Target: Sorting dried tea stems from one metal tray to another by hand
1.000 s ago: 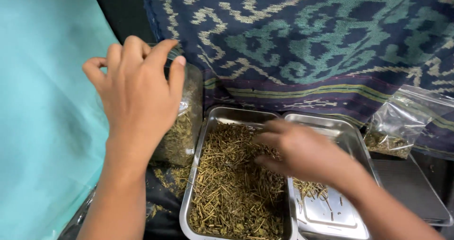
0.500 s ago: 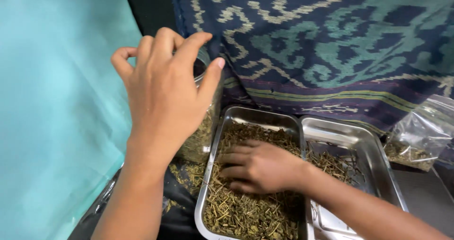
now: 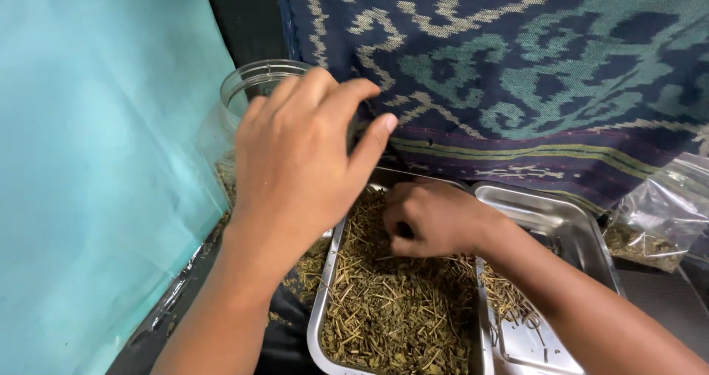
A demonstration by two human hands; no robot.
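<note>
Head view. My left hand (image 3: 295, 161) sits at centre-left of the frame, fingers loosely spread and curved, hovering over the mouth of a clear jar (image 3: 255, 87) at upper left. I see nothing pinched between its fingers. The jar stands against the teal sheet (image 3: 88, 161) that fills the left side.

My right hand (image 3: 432, 216) is at mid-frame, curled closed with the fingers dug into the dried herb stems (image 3: 391, 308). I cannot tell how much it grips. The stems fill a metal tray (image 3: 319, 323) at lower centre. A second metal tray (image 3: 569, 227) lies just beside it on the right, holding only a few stems.

A clear plastic bag (image 3: 665, 212) with some stems lies at the right edge. A patterned dark-blue cloth (image 3: 532, 72) spans the upper right.
</note>
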